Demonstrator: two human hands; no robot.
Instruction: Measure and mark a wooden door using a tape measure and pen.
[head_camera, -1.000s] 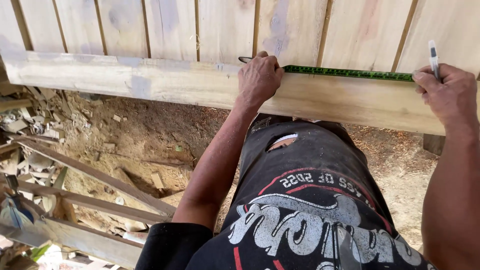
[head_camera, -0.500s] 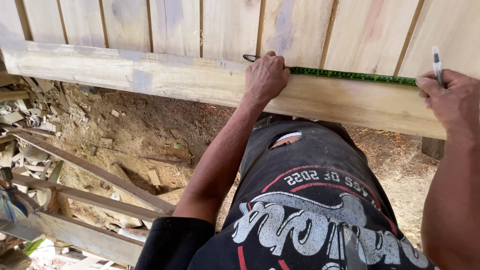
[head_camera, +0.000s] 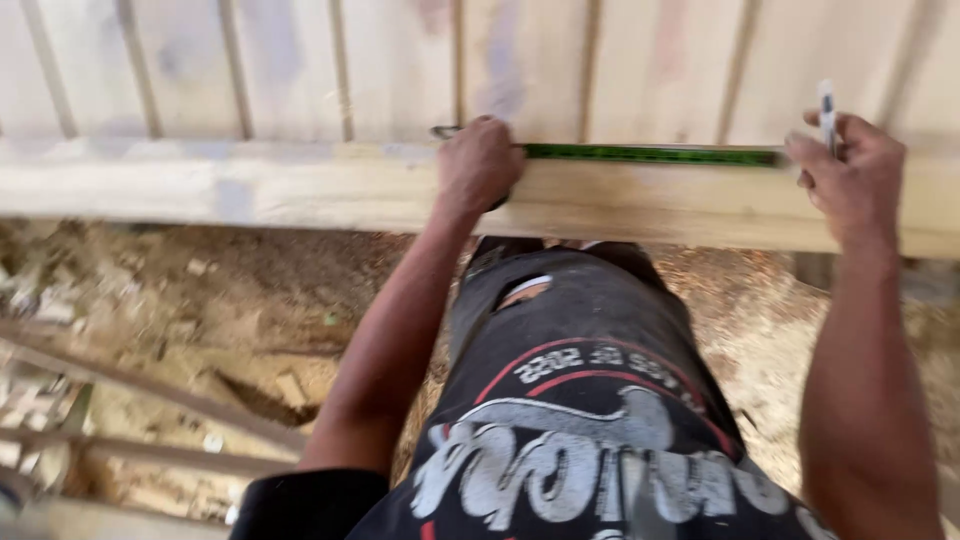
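Pale raw wood fills your view: 1 horizontal beam (head_camera: 250, 190) runs across the frame, with a wall of upright planks (head_camera: 400, 65) behind it, about 8 boards showing, seams between them. Outdoor site, sunlit; below the beam lies bare dirt ground (head_camera: 200, 290) with rubble bits and about 3 thin grey battens (head_camera: 150, 395) lying at left, blurred.

1 green measuring tape (head_camera: 650, 154) lies flat along the beam's top edge, stretched between your 2 hands. Your left hand (head_camera: 480, 165) presses down on the tape's left end, fingers curled over the beam edge, grip closed onto tape and wood. Your right hand (head_camera: 848, 180) sits at the tape's right end, against the beam, with 1 white marker (head_camera: 827, 110) pinched in the fingers and sticking upright above the knuckles. Cannot tell if the right fingers also touch the tape.

Black shirt (head_camera: 590, 440) with red and white print and dark torn trousers (head_camera: 540, 285) fill the lower middle. Whole frame is motion-blurred.
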